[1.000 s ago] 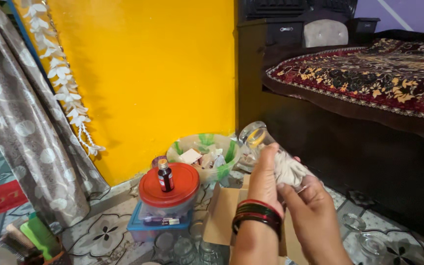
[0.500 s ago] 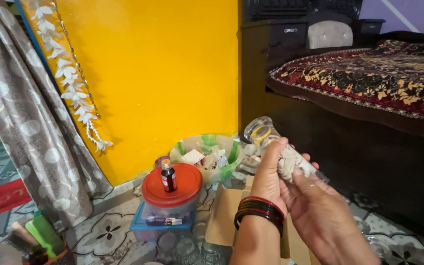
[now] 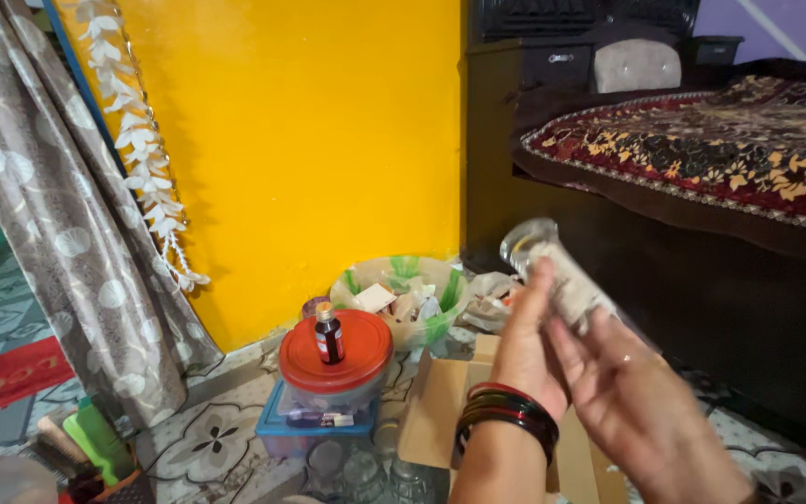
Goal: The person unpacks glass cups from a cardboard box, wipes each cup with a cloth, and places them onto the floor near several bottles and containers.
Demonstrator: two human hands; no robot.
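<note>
We see both hands up in front of us, holding a clear glass (image 3: pixel 552 271) with a pale cloth (image 3: pixel 566 285) stuffed inside it. The left hand (image 3: pixel 524 350), with red and dark bangles (image 3: pixel 506 420) at the wrist, curls its fingers round the side of the glass. The right hand (image 3: pixel 632 397) is half open, its fingers resting on the cloth and the lower end of the glass.

A moment ago the glass sat lower and was mostly hidden by the cloth and fingers — now it is lifted higher and tipped, and its open mouth shows at the top left. We think the wiping has reached the inside of the glass.

Down on the patterned floor (image 3: pixel 207 439) sit more small glasses (image 3: pixel 366 471), beside a flat piece of cardboard (image 3: pixel 440 411). A small dark bottle (image 3: pixel 329 336) stands on the red lid (image 3: pixel 366 359) of a tub — and a green bowl (image 3: pixel 445 299) full of bits is behind it.
</note>
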